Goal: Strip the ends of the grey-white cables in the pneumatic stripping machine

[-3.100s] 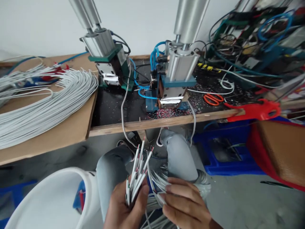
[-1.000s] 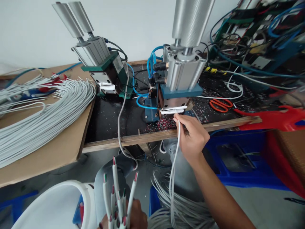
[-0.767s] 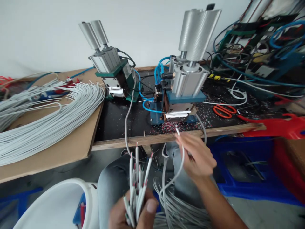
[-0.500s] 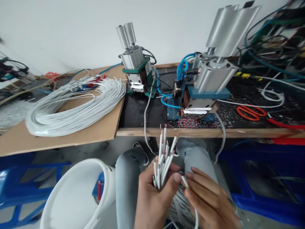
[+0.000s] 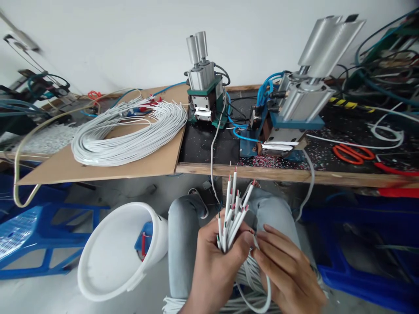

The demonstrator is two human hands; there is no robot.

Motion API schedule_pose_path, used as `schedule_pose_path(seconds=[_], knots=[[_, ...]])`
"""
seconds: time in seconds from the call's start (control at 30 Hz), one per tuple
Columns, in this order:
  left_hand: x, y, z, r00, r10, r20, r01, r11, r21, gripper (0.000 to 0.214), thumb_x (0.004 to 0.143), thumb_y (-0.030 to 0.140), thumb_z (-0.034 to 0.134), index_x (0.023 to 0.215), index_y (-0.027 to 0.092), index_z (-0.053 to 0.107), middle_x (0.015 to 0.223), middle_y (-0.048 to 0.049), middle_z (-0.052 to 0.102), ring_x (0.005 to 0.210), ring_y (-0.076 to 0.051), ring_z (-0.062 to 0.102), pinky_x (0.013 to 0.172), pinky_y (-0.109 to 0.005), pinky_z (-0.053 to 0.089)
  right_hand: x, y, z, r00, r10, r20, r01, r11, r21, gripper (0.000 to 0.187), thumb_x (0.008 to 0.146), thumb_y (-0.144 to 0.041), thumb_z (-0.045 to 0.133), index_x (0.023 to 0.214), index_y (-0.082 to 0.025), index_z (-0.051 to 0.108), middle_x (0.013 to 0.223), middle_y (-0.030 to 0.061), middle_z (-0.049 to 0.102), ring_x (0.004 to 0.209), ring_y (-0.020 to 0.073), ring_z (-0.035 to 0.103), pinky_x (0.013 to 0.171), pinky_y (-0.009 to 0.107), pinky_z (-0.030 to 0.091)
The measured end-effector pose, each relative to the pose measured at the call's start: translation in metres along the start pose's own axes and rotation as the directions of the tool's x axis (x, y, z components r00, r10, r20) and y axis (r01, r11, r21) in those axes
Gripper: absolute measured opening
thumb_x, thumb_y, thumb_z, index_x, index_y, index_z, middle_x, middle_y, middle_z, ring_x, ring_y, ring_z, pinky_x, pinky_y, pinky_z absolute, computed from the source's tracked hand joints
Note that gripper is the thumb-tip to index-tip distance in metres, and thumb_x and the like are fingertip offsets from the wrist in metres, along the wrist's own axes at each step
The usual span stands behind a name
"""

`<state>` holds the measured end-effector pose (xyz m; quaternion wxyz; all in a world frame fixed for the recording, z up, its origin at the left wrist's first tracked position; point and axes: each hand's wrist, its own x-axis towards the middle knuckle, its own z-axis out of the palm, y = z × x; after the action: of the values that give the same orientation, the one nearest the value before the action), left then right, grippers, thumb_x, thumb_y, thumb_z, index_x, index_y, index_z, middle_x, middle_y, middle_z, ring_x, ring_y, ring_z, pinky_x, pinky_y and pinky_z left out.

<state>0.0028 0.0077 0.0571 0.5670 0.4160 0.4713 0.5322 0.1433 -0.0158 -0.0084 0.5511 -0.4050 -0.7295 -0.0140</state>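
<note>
My left hand (image 5: pixel 214 266) is closed round a bundle of white cables (image 5: pixel 233 213) whose stripped ends, showing red and green cores, point up over my lap. My right hand (image 5: pixel 288 272) sits just to its right and pinches a single white cable (image 5: pixel 262 301) that loops down under the hand, its tip held against the bundle. More white cable lies across my knees below both hands. On the bench ahead stands the blue pneumatic stripping machine (image 5: pixel 288 117), well above and apart from both hands.
A second, green pneumatic machine (image 5: pixel 206 100) stands left of the blue one. A large coil of white cables (image 5: pixel 131 135) rests on cardboard at the left. A white bucket (image 5: pixel 114 253) sits on the floor by my left knee. Orange scissors (image 5: pixel 353 153) lie at right.
My right hand pulled the single cable back from the blue machine's jaw down to my lap beside the bundle. The view swung left, bringing in more of the coil and bucket.
</note>
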Motion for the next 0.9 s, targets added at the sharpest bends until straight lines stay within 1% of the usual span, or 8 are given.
schedule_pose_path(seconds=[0.07,0.13,0.23,0.43,0.53,0.7,0.8,0.9], knots=[[-0.002,0.001,-0.001,1.000,0.015,0.009,-0.015,1.000,0.012,0.018,0.082,0.027,0.071,0.068,0.017,0.067,0.068,-0.0005,0.058,0.064,-0.014,0.048,0.064,-0.027,0.041,-0.005,-0.002,-0.001,1.000,0.004,0.024,-0.004,1.000,-0.002,0.065,0.074,-0.013,0.060,0.134,-0.036,0.056,0.100,-0.0024,0.076,0.085,0.0364,0.074,0.081,0.049,0.069],[-0.003,0.001,-0.001,1.000,0.016,0.018,-0.017,1.000,0.021,0.017,0.083,0.026,0.070,0.069,0.018,0.068,0.068,-0.0008,0.059,0.065,-0.014,0.049,0.066,-0.028,0.041,-0.010,-0.003,-0.001,0.999,0.025,0.047,-0.024,1.000,-0.012,0.065,0.075,-0.014,0.061,0.136,-0.037,0.054,0.104,-0.0038,0.075,0.089,0.0364,0.073,0.084,0.050,0.069],[-0.006,-0.001,-0.002,1.000,0.015,0.022,-0.016,0.999,0.029,0.017,0.085,0.026,0.068,0.070,0.018,0.069,0.068,-0.0008,0.059,0.065,-0.015,0.049,0.070,-0.029,0.042,-0.013,-0.004,-0.002,0.998,0.019,0.054,-0.018,1.000,-0.014,0.066,0.075,-0.012,0.064,0.136,-0.036,0.054,0.106,-0.0037,0.075,0.093,0.0352,0.073,0.086,0.050,0.069],[-0.010,-0.003,-0.004,1.000,0.015,0.025,-0.017,0.998,0.066,0.018,0.086,0.028,0.068,0.072,0.018,0.070,0.069,-0.0006,0.057,0.063,-0.012,0.045,0.064,-0.026,0.040,-0.015,-0.003,-0.004,0.995,-0.085,0.056,0.084,0.996,0.023,0.060,0.075,-0.001,0.065,0.132,-0.018,0.058,0.117,0.0034,0.075,0.106,0.0295,0.072,0.094,0.052,0.066],[-0.012,-0.005,-0.006,0.998,-0.031,0.064,0.026,0.997,0.077,0.019,0.088,0.032,0.067,0.076,0.017,0.070,0.070,-0.0007,0.056,0.058,-0.011,0.041,0.056,-0.025,0.036,-0.018,-0.002,-0.005,0.994,-0.089,0.068,0.087,0.995,0.043,0.059,0.075,-0.001,0.066,0.131,-0.016,0.058,0.123,0.0037,0.072,0.112,0.0287,0.069,0.096,0.053,0.064],[-0.015,-0.008,-0.009,0.994,-0.087,0.067,0.082,0.994,0.070,0.025,0.090,0.037,0.064,0.076,0.016,0.069,0.067,0.0000,0.054,0.049,-0.007,0.030,0.045,-0.023,0.027,-0.024,-0.001,-0.005,0.993,-0.097,0.070,0.093,0.994,0.062,0.061,0.075,0.000,0.066,0.133,-0.017,0.056,0.126,0.0028,0.070,0.113,0.0281,0.068,0.098,0.052,0.063],[-0.014,-0.008,-0.009,0.993,-0.084,0.088,0.076,0.993,0.089,0.025,0.090,0.037,0.064,0.077,0.017,0.070,0.070,-0.0005,0.055,0.049,-0.006,0.030,0.045,-0.023,0.026,-0.025,0.000,-0.005,0.993,-0.098,0.061,0.094,0.994,0.061,0.061,0.075,-0.001,0.066,0.133,-0.017,0.056,0.126,0.0030,0.070,0.112,0.0278,0.068,0.097,0.052,0.064],[-0.013,-0.008,-0.007,0.993,-0.078,0.084,0.069,0.992,0.102,0.025,0.090,0.037,0.064,0.077,0.017,0.070,0.071,-0.0012,0.057,0.051,-0.007,0.035,0.047,-0.023,0.030,-0.024,0.001,-0.006,0.994,-0.087,0.066,0.083,0.995,0.056,0.060,0.076,-0.002,0.066,0.133,-0.016,0.056,0.122,0.0041,0.073,0.112,0.0276,0.068,0.097,0.052,0.064]])
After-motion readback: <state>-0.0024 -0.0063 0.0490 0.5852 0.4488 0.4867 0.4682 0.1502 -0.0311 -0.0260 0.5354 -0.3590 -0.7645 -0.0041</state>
